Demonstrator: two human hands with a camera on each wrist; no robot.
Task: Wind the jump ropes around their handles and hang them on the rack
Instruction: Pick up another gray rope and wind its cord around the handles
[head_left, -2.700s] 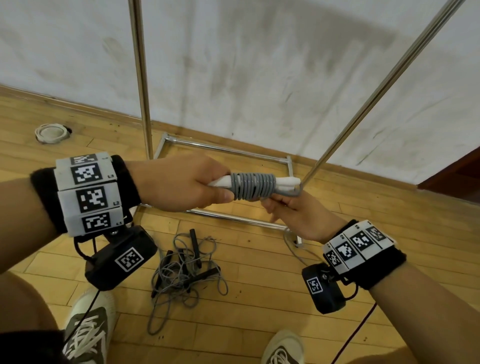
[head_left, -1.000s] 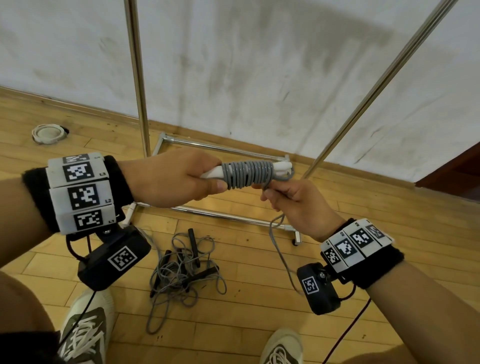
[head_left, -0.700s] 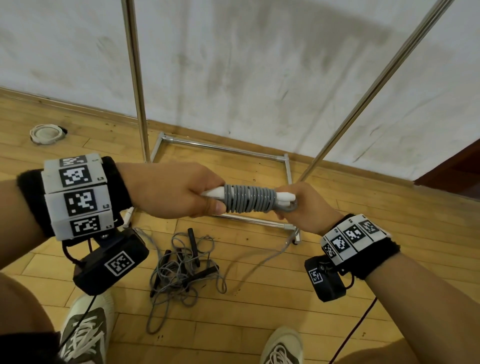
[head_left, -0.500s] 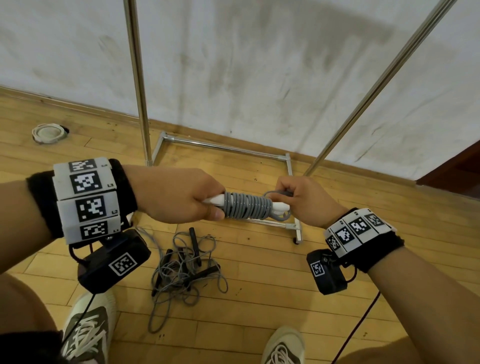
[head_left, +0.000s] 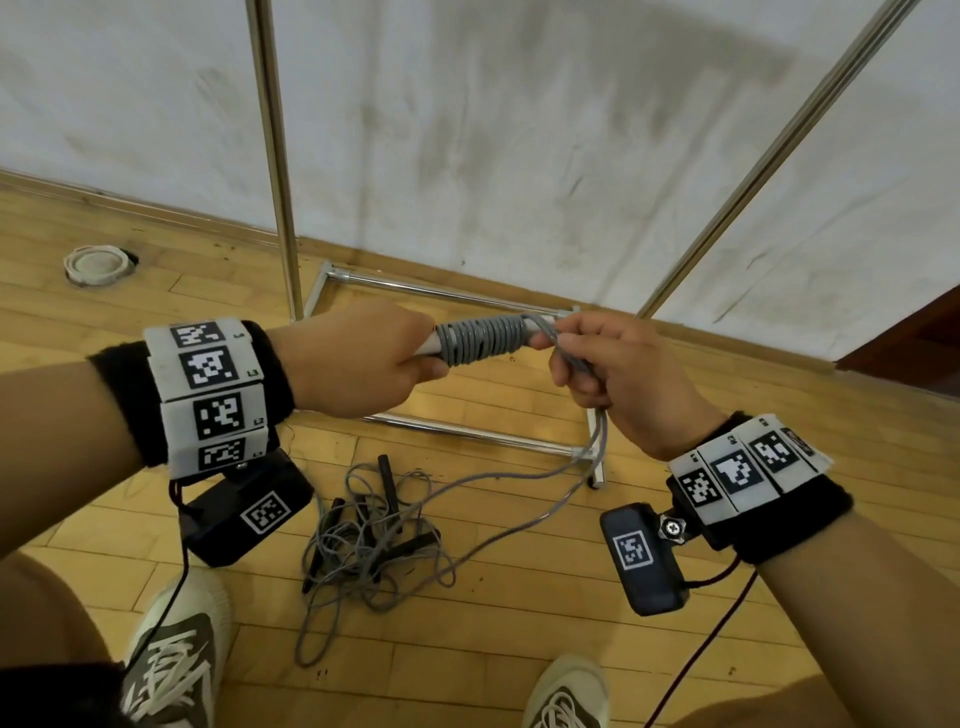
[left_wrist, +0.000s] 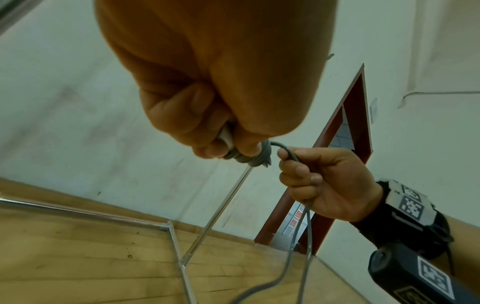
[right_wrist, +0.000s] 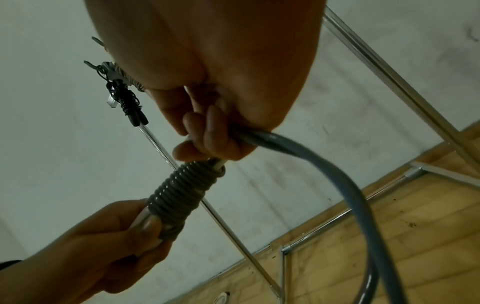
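My left hand (head_left: 363, 358) grips the near end of the white jump rope handles (right_wrist: 145, 221), held level in front of me. Grey rope coils (head_left: 480, 338) (right_wrist: 179, 195) wrap the middle of the handles. My right hand (head_left: 608, 369) (left_wrist: 319, 185) is closed on the doubled grey rope (left_wrist: 306, 218) just right of the coils, and the loose rope (head_left: 519, 499) trails from it to the floor. The metal rack (head_left: 275, 156) stands ahead against the wall. A wound black rope bundle (right_wrist: 127, 102) hangs high on the rack.
A tangle of grey and black jump ropes (head_left: 369, 540) lies on the wooden floor between my shoes (head_left: 171, 654). The rack's base frame (head_left: 467, 431) lies on the floor below my hands. A white round lid (head_left: 96, 265) sits at far left. A door frame (left_wrist: 345, 131) stands at right.
My right hand has gone round the handles, adding turns to the grey coil, and now holds the rope at the front right of the coil. The left hand rose slightly.
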